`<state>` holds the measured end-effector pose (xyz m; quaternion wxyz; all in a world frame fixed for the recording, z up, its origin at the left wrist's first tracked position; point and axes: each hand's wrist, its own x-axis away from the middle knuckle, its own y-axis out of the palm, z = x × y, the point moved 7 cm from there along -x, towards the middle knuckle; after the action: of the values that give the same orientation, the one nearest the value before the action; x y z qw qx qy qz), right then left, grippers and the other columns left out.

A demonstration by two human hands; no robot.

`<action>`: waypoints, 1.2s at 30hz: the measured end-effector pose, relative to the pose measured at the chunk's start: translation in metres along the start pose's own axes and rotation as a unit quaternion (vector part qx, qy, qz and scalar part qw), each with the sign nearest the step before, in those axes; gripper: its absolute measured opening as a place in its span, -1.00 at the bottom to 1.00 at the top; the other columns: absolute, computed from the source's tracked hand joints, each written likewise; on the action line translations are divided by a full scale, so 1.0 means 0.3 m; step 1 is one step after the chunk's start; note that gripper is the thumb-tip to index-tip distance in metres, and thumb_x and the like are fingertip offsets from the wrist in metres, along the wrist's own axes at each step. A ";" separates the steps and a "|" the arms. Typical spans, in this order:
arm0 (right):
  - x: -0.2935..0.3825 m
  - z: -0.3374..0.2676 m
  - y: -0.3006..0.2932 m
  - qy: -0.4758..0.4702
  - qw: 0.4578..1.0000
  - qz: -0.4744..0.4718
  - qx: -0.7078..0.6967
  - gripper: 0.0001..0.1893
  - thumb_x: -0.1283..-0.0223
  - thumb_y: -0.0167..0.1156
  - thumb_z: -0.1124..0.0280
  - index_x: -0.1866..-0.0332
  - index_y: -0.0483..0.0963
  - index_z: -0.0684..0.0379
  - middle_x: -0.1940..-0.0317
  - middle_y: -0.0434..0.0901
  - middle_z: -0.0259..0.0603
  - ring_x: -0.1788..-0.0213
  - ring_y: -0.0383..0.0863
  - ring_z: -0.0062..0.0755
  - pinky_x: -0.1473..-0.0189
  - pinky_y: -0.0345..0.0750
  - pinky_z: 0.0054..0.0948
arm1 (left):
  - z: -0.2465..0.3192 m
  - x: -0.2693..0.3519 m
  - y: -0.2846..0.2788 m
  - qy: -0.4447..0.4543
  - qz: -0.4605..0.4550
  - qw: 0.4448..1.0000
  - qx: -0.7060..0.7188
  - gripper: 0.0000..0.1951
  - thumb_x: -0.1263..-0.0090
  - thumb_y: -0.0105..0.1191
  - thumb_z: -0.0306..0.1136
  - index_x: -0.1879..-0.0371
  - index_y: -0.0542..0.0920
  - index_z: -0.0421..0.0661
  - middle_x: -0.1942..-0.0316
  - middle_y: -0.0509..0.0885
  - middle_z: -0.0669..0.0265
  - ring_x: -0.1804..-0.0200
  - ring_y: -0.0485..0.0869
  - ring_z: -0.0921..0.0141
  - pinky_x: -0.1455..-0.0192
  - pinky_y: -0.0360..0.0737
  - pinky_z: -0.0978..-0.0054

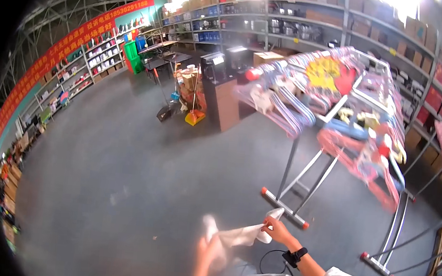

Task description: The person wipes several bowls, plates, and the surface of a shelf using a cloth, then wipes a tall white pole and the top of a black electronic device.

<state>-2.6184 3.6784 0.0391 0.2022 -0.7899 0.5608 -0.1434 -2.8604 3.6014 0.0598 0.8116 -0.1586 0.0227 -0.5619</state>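
Note:
A thin white cloth (pixel 237 236) is stretched between my two hands, low in the head view and in front of my body. My right hand (pixel 279 232) pinches its right end between thumb and fingers, and a white flap sticks out past the fingertips. My left hand (pixel 206 252) grips the other end; it is blurred, so its fingers are hard to make out. Each wrist wears a dark band, and the right one carries a black device (pixel 294 257). A thin black cable (pixel 267 255) loops beside the right wrist.
To the right stands a metal drying rack (pixel 284 208) hung with many plastic hangers (pixel 287 112). Behind it are a dark cabinet (pixel 223 94), a broom with an orange dustpan (pixel 195 117) and stocked shelving (pixel 304 20). A red banner (pixel 53 54) bearing writing runs along the left.

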 end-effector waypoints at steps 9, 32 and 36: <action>-0.185 0.193 -0.126 0.018 0.952 0.240 -0.189 -0.69 0.12 0.12 0.51 0.19 0.27 0.19 0.33 0.46 -0.10 0.25 0.48 -0.34 0.22 0.40 -0.47 | 0.284 -0.064 0.362 0.215 -0.121 0.969 0.006 -0.70 -0.14 0.00 -0.26 0.25 0.44 -0.22 0.41 0.52 0.10 0.33 0.52 0.24 0.29 0.42 0.42; -0.768 0.062 0.733 0.144 0.670 -0.269 -0.677 -0.65 -0.06 0.00 0.30 0.07 0.33 0.27 0.17 0.46 -0.15 0.17 0.46 -0.40 0.09 0.41 -0.48 | 0.271 -0.576 -0.013 0.112 -0.005 0.993 0.047 -0.68 -0.15 -0.01 -0.31 0.17 0.41 -0.25 0.26 0.50 0.19 0.21 0.49 0.37 0.18 0.41 0.48; -0.871 0.140 0.505 0.123 0.692 -0.156 -0.695 -0.65 -0.07 -0.02 0.29 0.07 0.33 0.25 0.17 0.45 -0.15 0.16 0.46 -0.39 0.08 0.40 -0.46 | 0.295 -0.731 0.157 0.087 -0.171 0.981 -0.030 -0.63 -0.18 -0.03 -0.28 0.10 0.36 -0.25 0.21 0.48 0.20 0.15 0.43 0.46 0.13 0.38 0.54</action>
<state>-2.8110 3.8879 -0.0704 -0.5000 -0.7565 0.3892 0.1620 -2.8795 3.8386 0.0993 0.6933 -0.1347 0.0830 -0.7031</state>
